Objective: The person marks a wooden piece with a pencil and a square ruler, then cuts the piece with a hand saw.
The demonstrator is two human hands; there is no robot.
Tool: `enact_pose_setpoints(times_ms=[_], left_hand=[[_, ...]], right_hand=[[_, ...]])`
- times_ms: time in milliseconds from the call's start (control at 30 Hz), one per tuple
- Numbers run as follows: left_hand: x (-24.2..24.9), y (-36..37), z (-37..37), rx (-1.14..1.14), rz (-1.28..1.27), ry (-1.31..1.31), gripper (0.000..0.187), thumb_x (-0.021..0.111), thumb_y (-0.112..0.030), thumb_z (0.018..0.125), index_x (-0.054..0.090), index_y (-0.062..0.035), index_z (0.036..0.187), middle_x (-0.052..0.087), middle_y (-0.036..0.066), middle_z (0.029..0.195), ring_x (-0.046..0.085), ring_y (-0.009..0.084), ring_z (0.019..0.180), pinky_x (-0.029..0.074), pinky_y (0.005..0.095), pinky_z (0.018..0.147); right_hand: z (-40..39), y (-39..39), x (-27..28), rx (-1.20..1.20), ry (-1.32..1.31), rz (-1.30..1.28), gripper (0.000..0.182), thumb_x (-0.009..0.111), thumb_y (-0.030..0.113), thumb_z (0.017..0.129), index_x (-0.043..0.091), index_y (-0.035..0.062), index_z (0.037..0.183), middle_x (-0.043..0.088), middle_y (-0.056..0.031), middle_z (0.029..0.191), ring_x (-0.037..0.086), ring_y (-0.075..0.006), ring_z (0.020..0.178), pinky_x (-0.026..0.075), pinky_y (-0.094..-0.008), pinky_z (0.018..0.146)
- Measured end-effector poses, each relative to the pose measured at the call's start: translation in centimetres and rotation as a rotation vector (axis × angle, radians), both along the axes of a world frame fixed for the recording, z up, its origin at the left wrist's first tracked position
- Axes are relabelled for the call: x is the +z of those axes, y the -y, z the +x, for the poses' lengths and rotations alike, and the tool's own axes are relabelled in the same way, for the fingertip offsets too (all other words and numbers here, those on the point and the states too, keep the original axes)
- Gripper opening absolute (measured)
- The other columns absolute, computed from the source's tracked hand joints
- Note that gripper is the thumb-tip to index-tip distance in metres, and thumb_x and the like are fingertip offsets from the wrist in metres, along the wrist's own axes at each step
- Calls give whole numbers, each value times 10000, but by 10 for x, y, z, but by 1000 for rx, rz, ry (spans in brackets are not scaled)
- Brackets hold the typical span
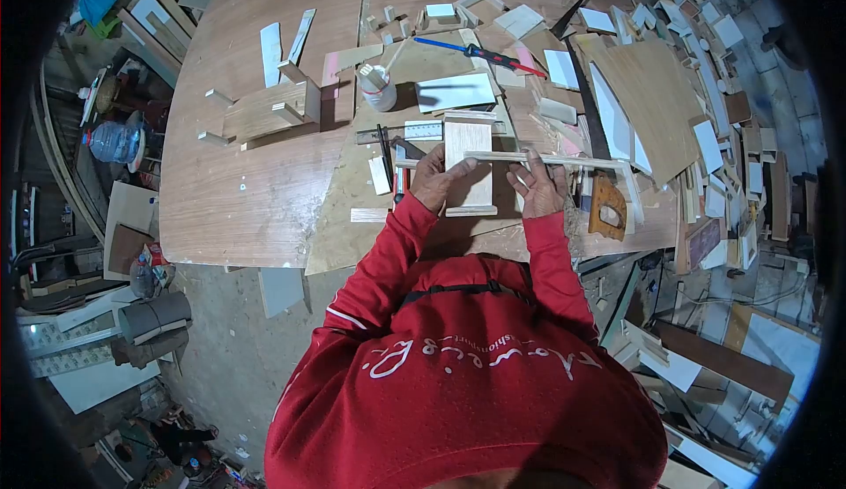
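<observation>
My left hand [434,179] grips the left edge of a small wooden panel [469,191] with raised strips at its ends. Its thumb lies on the near end of a long thin wooden strip [577,162], which crosses the panel and runs out to the right. My right hand [539,188] has its fingers around that strip just right of the panel. A handsaw [608,210] with a wooden handle rests to the right of my right hand. Beyond the panel lie a metal ruler [423,130] and a white-topped block [456,92].
A jar [377,90] with sticks in it stands beyond my left hand. To the left sits a wooden box-like piece [271,112] with protruding legs. A blue, black and red tool [480,53] lies farther back. Stacked boards [648,92] and offcuts crowd the right side.
</observation>
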State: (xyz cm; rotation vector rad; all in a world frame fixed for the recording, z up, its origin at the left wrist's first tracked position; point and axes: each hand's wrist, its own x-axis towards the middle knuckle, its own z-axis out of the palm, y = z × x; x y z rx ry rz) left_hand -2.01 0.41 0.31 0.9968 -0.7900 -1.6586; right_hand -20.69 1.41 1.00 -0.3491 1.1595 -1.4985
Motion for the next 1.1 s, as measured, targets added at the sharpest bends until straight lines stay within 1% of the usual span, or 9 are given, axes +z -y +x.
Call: enact_pose_setpoints(times_ms=[67,100,167,267,500,767,900,1000,1100], left_hand=[[6,-3,-2,-44,-23,-202,380,680,-45,833,562,-40,1194,664,69,1021,632,133,867,521,268,765],[3,-4,-1,-41,-23,-203,380,680,-45,833,562,-40,1194,664,69,1021,632,133,867,521,268,765],[-7,-4,2,-92,-52,-169,431,617,60,790,536,-11,1208,648,100,1102,645,163,937,528,314,861],[-10,-3,4,-99,-32,-78,479,571,105,752,538,-9,1216,653,96,1091,647,162,925,533,300,826],[-14,-3,4,-94,-89,-52,515,513,123,734,531,-5,1232,661,91,1065,650,153,896,527,275,785],[-21,-2,8,-124,-25,-35,529,464,118,720,522,0,1233,657,97,1063,654,150,875,536,284,775],[-22,-1,8,-132,-38,-48,527,459,112,725,519,-1,1236,655,96,1063,653,152,869,537,284,769],[-25,-1,11,-129,-28,-86,510,465,102,732,519,-1,1229,658,94,1039,651,145,827,537,280,741],[-25,1,13,-226,-43,-127,491,478,95,738,524,-1,1217,661,93,1004,645,137,775,536,275,704]], right_hand=[[1,-2,2,-32,18,13,368,728,124,828,488,106,1107,625,-115,1035,658,-242,792,564,-353,637],[1,-2,1,-29,16,13,368,728,124,828,488,106,1107,625,-115,1035,658,-242,792,564,-353,637],[1,-3,-2,-30,13,28,359,731,125,827,490,107,1093,623,-113,1029,663,-244,795,562,-354,630],[4,-4,-2,-22,3,36,353,721,130,837,492,101,1105,622,-106,1031,661,-241,805,560,-353,631],[6,-6,-4,-7,-34,17,363,706,151,852,496,104,1145,622,-105,1058,661,-239,842,553,-324,621],[5,-7,-4,27,-87,21,369,720,176,843,496,99,1125,621,-105,1039,667,-232,839,537,-299,587],[7,-6,-2,19,-96,29,373,730,190,835,496,98,1110,622,-103,1033,666,-224,823,534,-293,577],[8,-6,-2,10,-109,39,380,740,200,827,496,99,1100,624,-99,1024,663,-215,803,534,-288,572],[9,-6,0,7,-122,33,390,745,208,822,496,101,1102,628,-92,1004,660,-207,795,534,-286,566]])
